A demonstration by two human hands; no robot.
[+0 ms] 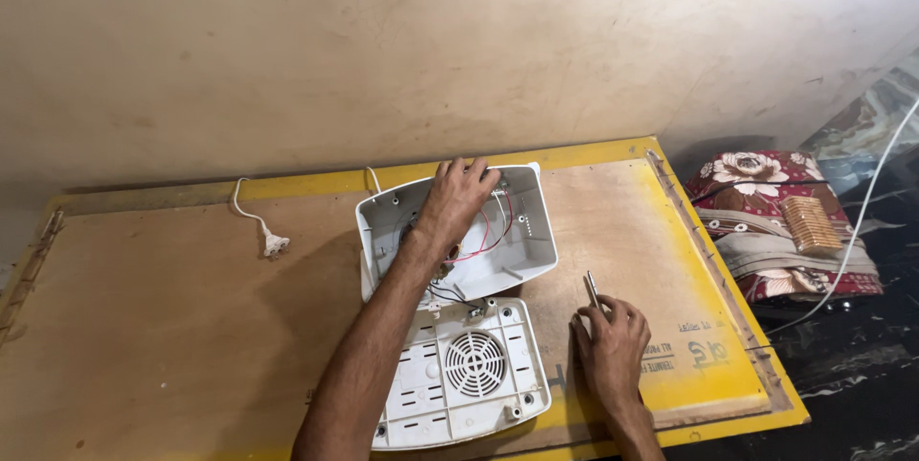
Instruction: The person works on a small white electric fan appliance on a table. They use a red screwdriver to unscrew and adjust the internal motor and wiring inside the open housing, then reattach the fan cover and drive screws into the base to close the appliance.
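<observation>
While the left hand [456, 195] reaches into the open white shell [458, 229], fingers spread flat on its far inner wall, the right hand [611, 341] rests on the wooden board [172, 327] to the shell's right, pinching a thin metal tool [592, 289] that points away from the person. Just on the near side of the shell lies the white vented back panel [467, 375], joined to it by red and black wires [479, 248], its long axis running towards the person; the left hand is nearer
</observation>
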